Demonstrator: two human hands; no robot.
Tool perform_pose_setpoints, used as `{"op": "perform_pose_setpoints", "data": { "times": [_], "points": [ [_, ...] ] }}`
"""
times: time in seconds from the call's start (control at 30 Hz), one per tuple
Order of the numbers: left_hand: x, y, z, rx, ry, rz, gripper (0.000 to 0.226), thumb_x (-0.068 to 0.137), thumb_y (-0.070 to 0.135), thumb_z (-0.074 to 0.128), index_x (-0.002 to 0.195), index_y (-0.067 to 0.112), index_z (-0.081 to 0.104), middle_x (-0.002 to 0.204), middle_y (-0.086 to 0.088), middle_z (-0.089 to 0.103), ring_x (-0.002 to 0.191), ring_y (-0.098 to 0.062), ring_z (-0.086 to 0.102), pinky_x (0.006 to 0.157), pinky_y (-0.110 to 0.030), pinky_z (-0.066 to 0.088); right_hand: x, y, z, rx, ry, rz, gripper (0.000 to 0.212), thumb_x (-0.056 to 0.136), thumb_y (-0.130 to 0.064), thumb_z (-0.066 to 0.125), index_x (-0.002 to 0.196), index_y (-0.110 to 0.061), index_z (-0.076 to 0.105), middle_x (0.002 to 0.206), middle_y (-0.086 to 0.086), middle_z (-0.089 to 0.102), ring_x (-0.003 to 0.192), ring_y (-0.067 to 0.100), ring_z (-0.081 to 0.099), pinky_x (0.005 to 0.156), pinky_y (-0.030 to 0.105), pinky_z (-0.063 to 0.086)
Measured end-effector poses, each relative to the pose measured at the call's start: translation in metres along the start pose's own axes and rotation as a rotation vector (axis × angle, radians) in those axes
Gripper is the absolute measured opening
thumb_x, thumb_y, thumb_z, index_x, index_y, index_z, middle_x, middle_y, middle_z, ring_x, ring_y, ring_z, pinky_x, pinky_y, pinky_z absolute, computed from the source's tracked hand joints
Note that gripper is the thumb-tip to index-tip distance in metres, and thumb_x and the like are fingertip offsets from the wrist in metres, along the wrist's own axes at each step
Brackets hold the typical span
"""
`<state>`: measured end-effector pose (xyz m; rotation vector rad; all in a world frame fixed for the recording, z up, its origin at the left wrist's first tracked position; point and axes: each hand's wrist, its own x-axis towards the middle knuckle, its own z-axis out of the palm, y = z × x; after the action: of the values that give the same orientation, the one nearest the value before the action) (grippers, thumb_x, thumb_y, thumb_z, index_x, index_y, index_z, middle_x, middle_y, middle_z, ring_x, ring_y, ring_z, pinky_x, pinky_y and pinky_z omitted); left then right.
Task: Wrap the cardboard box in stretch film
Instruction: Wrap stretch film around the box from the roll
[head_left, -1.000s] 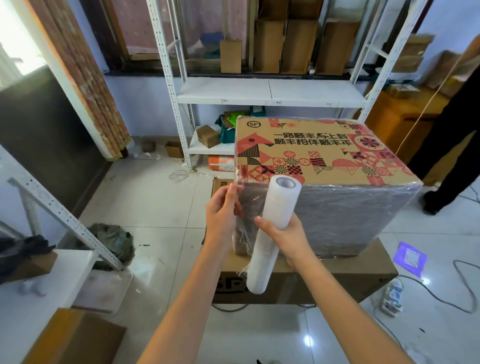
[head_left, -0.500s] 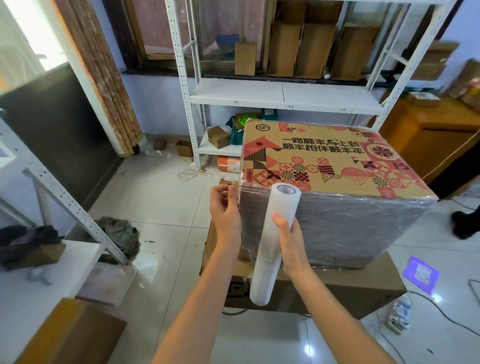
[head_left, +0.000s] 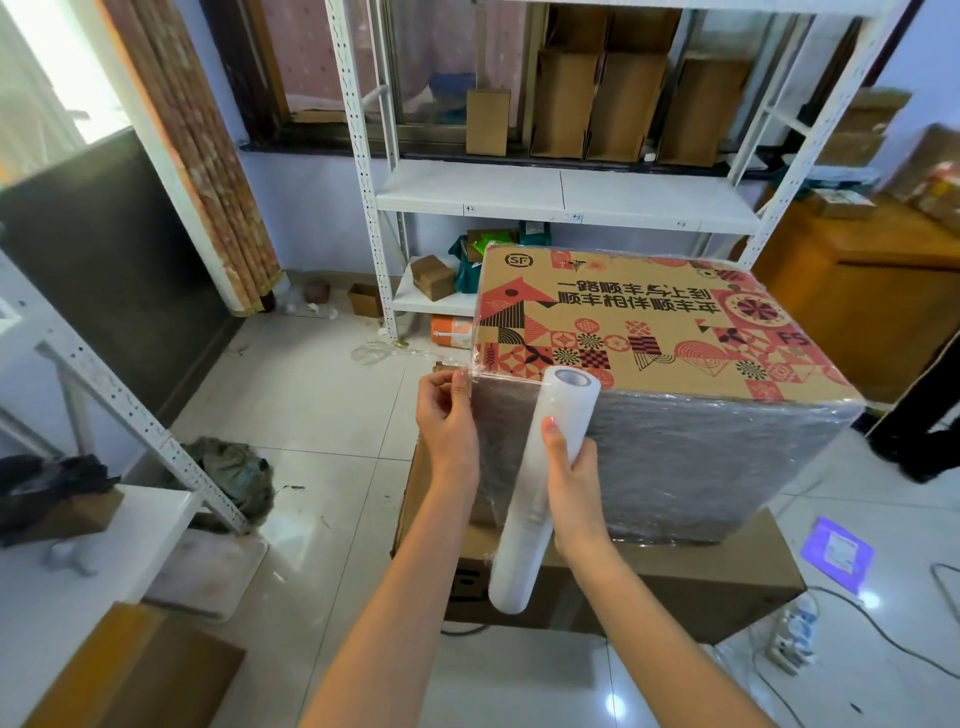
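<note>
From my head camera, I am judging the stretch film roll (head_left: 540, 488) to be light but slick, a stiff tube with thin clingy film around it, so I am taking it around the middle where my right hand (head_left: 574, 493) is curling round it, thumb lying up the near side; a hold closer to either end would probably let it swing. The film itself is looking soft and easy to tear, and I am pinching its loose edge between the thumb and fingers of my left hand (head_left: 448, 415), right at the near upper corner of the printed cardboard box (head_left: 639, 322). The box is looking stiff and bulky, likely too heavy to turn easily, so I am expecting to carry the roll around it instead. It is sitting on top of a flatter brown carton (head_left: 675, 587) on the tiled floor, directly in front of me, its near side already covered in cloudy film and its patterned top mostly bare. The roll is standing tilted just in front of that wrapped side, touching or nearly touching it, with my left hand just beside the box's left edge and my right hand against its near face.
</note>
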<state>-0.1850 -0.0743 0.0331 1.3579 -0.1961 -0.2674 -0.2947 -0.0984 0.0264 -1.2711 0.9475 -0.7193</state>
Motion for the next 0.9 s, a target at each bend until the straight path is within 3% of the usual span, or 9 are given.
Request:
{"op": "perform_pose_setpoints", "data": {
  "times": [0.3,0.43,0.5,0.63,0.77,0.9],
  "points": [
    [0.004,0.009,0.000,0.115,0.001,-0.046,0.017,0.094,0.024,0.057,0.106,0.012,0.057,0.097,0.001,0.061,0.091,-0.010,0.058,0.077,-0.018,0.050,0.002,-0.001,-0.001,-0.005,0.013,0.015,0.041,0.089,-0.049,0.051,0.117,-0.026,0.031,0.101,-0.010,0.048,0.092,0.005,0.051,0.066,0.020,0.041],
    [0.008,0.016,-0.008,0.316,0.017,0.286,0.014,0.095,0.012,0.053,0.107,0.013,0.060,0.106,-0.003,0.057,0.098,-0.010,0.053,0.082,-0.016,0.048,0.001,-0.003,-0.001,0.022,0.021,0.013,0.037,0.090,-0.044,0.053,0.114,-0.022,0.034,0.098,-0.009,0.049,0.089,0.004,0.051,0.066,0.020,0.041],
    [0.009,0.015,-0.005,0.342,-0.103,0.412,0.026,0.099,0.020,0.045,0.121,0.014,0.058,0.121,-0.004,0.052,0.114,-0.011,0.047,0.090,-0.012,0.043,-0.001,-0.003,-0.001,0.029,0.019,0.012,0.034,0.090,-0.043,0.053,0.111,-0.022,0.035,0.097,-0.009,0.050,0.089,0.004,0.052,0.066,0.021,0.042],
    [0.015,0.005,0.009,0.433,-0.339,0.356,0.040,0.098,0.043,0.037,0.129,0.025,0.056,0.148,-0.002,0.032,0.137,-0.014,0.029,0.109,-0.033,0.033,-0.004,-0.003,0.000,0.043,0.019,0.010,0.034,0.090,-0.043,0.054,0.111,-0.021,0.038,0.098,-0.007,0.052,0.088,0.004,0.054,0.065,0.020,0.042],
    [0.016,-0.008,0.013,0.399,-0.305,0.362,0.030,0.101,0.027,0.041,0.119,0.017,0.063,0.141,-0.002,0.040,0.123,-0.003,0.037,0.103,-0.021,0.037,-0.004,-0.003,0.000,0.004,-0.004,-0.015,0.042,0.084,-0.043,0.062,0.112,-0.018,0.043,0.100,-0.007,0.057,0.091,0.004,0.057,0.067,0.019,0.044],
    [0.017,-0.012,0.014,0.391,-0.239,0.358,0.028,0.100,0.027,0.045,0.116,0.018,0.065,0.135,-0.001,0.044,0.118,-0.001,0.039,0.096,-0.014,0.035,-0.001,-0.001,-0.006,-0.046,0.005,-0.038,0.044,0.082,-0.040,0.068,0.111,-0.016,0.045,0.099,-0.005,0.059,0.089,0.003,0.059,0.068,0.018,0.046]
  ]
}}
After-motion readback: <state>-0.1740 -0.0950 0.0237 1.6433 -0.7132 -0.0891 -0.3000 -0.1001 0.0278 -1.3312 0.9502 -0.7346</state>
